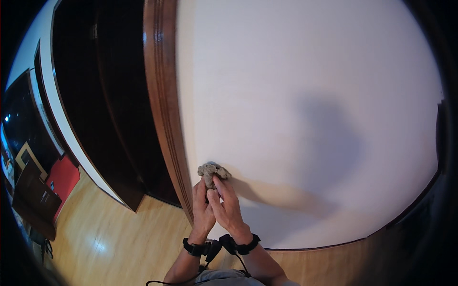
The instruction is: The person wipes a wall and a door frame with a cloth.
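Pinching a crumpled grey-brown cloth (213, 170) between left hand (203, 215) and right hand (229, 209); holding it near the left edge of the white wall (286, 62), beside the brown door frame (164, 86); wearing black wrist straps (249, 244)

- Cloth (208, 169) I hold: matt, rough-looking fabric.
- Wall (253, 71): smooth, matt, looks painted.
- Frame (162, 62): wood, grooved, glossy where light catches.
- Dark panel (90, 90): smooth, faintly glossy.
- Floor (119, 233): wood-look, smooth, glossy; I see glare.
- My straps (193, 248): matt; fabric or plastic, I can't tell.
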### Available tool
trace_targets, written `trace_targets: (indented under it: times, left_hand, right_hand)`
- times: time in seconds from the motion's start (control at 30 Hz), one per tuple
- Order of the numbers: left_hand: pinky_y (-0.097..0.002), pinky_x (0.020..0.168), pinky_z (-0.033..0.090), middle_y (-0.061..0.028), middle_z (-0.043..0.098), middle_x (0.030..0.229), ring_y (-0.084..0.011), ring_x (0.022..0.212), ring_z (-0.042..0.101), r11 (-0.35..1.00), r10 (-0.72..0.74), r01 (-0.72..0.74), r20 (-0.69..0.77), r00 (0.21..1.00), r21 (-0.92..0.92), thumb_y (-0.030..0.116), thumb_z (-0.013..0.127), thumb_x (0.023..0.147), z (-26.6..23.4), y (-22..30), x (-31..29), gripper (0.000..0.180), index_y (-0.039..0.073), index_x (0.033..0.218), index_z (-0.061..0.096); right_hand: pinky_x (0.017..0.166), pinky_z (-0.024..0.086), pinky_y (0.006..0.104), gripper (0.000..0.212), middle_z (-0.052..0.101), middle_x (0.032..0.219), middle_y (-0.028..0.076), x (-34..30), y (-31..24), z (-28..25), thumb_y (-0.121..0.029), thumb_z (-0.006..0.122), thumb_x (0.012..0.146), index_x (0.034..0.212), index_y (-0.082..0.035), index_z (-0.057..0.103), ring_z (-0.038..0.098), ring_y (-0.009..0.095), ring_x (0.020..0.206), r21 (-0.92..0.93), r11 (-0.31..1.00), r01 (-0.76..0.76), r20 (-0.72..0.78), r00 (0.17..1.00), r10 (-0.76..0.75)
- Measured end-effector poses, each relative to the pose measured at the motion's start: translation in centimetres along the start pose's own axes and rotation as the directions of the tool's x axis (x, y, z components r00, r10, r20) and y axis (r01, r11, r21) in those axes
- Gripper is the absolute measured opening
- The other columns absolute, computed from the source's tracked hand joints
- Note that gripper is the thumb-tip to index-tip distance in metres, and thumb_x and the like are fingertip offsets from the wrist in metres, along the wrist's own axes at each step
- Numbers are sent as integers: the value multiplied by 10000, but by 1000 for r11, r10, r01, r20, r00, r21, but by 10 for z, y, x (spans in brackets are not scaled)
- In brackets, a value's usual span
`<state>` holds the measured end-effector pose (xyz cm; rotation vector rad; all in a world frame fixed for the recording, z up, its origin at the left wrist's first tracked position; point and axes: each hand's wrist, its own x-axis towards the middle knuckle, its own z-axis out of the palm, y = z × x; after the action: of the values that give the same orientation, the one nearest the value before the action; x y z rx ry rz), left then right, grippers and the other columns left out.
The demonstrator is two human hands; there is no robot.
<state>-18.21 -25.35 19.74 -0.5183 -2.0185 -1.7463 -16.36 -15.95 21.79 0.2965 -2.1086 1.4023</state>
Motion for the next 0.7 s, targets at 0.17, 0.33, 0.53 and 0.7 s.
trace_targets:
  times: [0.17,0.33,0.53,0.7]
  left_hand:
    - [-392,983,544,-207,499,1424,-329,1264,539,994,112,-113,60,992,5,140,632,1037,30,13,-10,605,17,1591,421]
    - [-422,1113,445,-196,464,1471,-345,1348,482,991,77,-58,170,982,-117,140,663,1028,47,38,-15,666,44,1627,389]
    - [-443,996,544,-283,417,1461,-428,1269,539,983,158,-120,311,937,-136,125,681,988,86,30,-24,691,-44,1589,385]
    - [-410,1016,543,-278,380,1513,-409,1328,522,970,243,-202,484,841,-135,74,652,983,194,-72,-104,683,-48,1597,379]
  right_hand:
    - [1047,500,456,548,621,1392,273,-14,8,-34,-312,665,1062,1428,88,581,612,392,1242,68,998,-13,-85,996,18]
    - [1044,508,438,520,619,1398,273,-21,0,-65,-270,679,1055,1414,96,590,623,377,1257,68,998,-13,-175,984,25]
    - [1082,497,423,498,595,1441,253,-39,20,-99,-217,666,1055,1423,107,575,613,335,1290,160,987,-12,-324,944,64]
    - [1108,456,395,443,598,1440,198,-129,171,-150,-178,576,1086,1420,114,577,574,278,1310,212,977,-27,-457,881,123]
